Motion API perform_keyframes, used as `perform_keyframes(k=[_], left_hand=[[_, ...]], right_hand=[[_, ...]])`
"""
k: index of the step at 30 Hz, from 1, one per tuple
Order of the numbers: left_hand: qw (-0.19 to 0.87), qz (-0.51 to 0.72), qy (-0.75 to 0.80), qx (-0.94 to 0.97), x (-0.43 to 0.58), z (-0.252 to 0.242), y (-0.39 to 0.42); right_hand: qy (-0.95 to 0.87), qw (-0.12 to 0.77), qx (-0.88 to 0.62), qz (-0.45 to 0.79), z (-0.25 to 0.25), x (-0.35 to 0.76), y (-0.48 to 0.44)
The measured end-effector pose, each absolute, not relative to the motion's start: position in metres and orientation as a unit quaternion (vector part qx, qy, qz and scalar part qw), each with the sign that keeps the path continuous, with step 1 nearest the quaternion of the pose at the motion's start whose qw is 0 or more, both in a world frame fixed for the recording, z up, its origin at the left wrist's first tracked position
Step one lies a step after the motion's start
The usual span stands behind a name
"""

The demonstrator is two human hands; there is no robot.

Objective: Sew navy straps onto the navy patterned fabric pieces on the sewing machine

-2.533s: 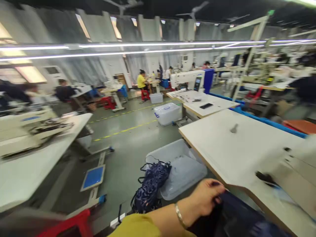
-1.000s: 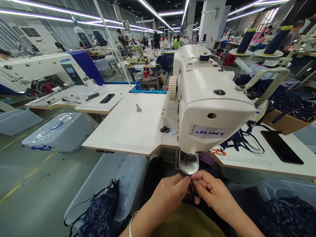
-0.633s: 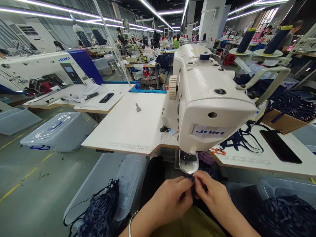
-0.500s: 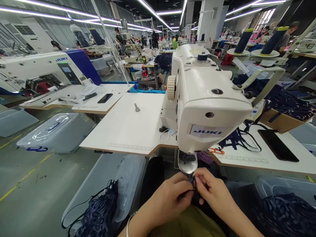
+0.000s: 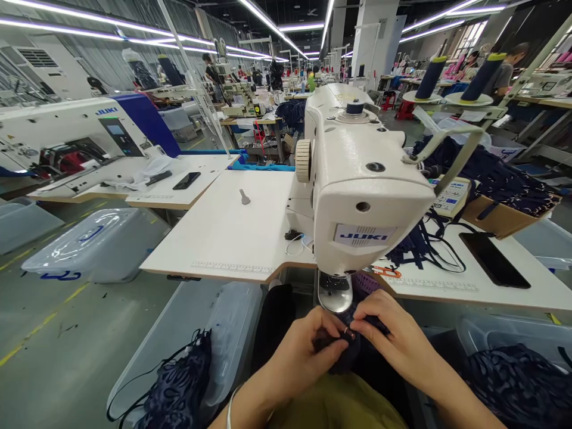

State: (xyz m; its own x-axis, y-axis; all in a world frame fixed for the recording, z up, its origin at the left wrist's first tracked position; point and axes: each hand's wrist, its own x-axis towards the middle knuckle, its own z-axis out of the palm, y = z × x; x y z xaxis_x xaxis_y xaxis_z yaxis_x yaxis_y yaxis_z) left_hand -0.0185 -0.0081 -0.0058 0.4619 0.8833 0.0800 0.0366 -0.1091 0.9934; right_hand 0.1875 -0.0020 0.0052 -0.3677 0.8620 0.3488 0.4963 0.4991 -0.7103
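Just below the metal presser end of a white JUKI sewing machine (image 5: 370,196), dark navy fabric (image 5: 348,356) is held between both hands. My left hand (image 5: 308,345) pinches it, with a small pinkish ring-like piece (image 5: 348,331) at the fingertips. My right hand (image 5: 393,333) is closed on the same fabric, its thumb and forefinger pressed together close to the left fingertips. Part of the fabric is hidden behind the fingers.
A white table (image 5: 227,226) with a grey key-shaped piece (image 5: 243,196) lies left of the machine. Orange snips (image 5: 386,271), navy straps and a black phone (image 5: 495,260) lie right. Plastic bins (image 5: 179,333) with navy garments flank my legs.
Both hands have shifted slightly, and the right fingers have risen a little. More navy fabric and the small pinkish piece now show. The whole view has moved slightly.
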Motion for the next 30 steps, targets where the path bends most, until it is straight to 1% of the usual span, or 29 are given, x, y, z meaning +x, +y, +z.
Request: perform_keyframes(k=[2, 3, 4, 5, 6, 9, 11, 13, 15, 19, 22, 26, 30], left_hand=[[0.598, 0.377, 0.385, 0.594, -0.017, -0.006, -0.009], [0.606, 0.376, 0.397, 0.578, -0.016, -0.007, -0.009], [0.608, 0.377, 0.409, 0.567, -0.014, -0.007, -0.009], [0.607, 0.381, 0.418, 0.558, -0.013, -0.007, -0.008], [0.610, 0.384, 0.424, 0.548, -0.011, -0.007, -0.008], [0.634, 0.381, 0.417, 0.528, -0.005, -0.007, -0.008], [0.638, 0.363, 0.408, 0.543, -0.003, -0.008, -0.008], [0.600, 0.345, 0.418, 0.588, -0.003, -0.009, -0.009], [0.529, 0.330, 0.432, 0.652, -0.004, -0.009, -0.010], [0.355, 0.322, 0.433, 0.764, -0.007, -0.010, -0.013], [0.256, 0.335, 0.408, 0.810, -0.007, -0.008, -0.014], [0.203, 0.347, 0.377, 0.834, -0.007, -0.006, -0.012], [0.204, 0.331, 0.368, 0.845, -0.007, -0.010, -0.014]], right_hand=[[-0.765, 0.435, -0.453, 0.141, -0.004, 0.187, -0.005], [-0.746, 0.470, -0.461, 0.100, -0.009, 0.187, -0.008], [-0.733, 0.492, -0.461, 0.088, -0.014, 0.188, -0.011], [-0.731, 0.498, -0.454, 0.106, -0.019, 0.188, -0.015], [-0.736, 0.489, -0.442, 0.152, -0.023, 0.187, -0.018], [-0.723, 0.442, -0.426, 0.317, -0.030, 0.179, -0.025], [-0.664, 0.468, -0.442, 0.381, -0.031, 0.171, -0.027], [-0.602, 0.515, -0.454, 0.408, -0.030, 0.165, -0.027], [-0.575, 0.541, -0.459, 0.407, -0.030, 0.162, -0.026], [-0.594, 0.553, -0.459, 0.362, -0.032, 0.162, -0.023], [-0.620, 0.554, -0.466, 0.303, -0.035, 0.162, -0.022], [-0.652, 0.535, -0.467, 0.264, -0.038, 0.163, -0.024], [-0.674, 0.518, -0.468, 0.241, -0.038, 0.164, -0.026]])
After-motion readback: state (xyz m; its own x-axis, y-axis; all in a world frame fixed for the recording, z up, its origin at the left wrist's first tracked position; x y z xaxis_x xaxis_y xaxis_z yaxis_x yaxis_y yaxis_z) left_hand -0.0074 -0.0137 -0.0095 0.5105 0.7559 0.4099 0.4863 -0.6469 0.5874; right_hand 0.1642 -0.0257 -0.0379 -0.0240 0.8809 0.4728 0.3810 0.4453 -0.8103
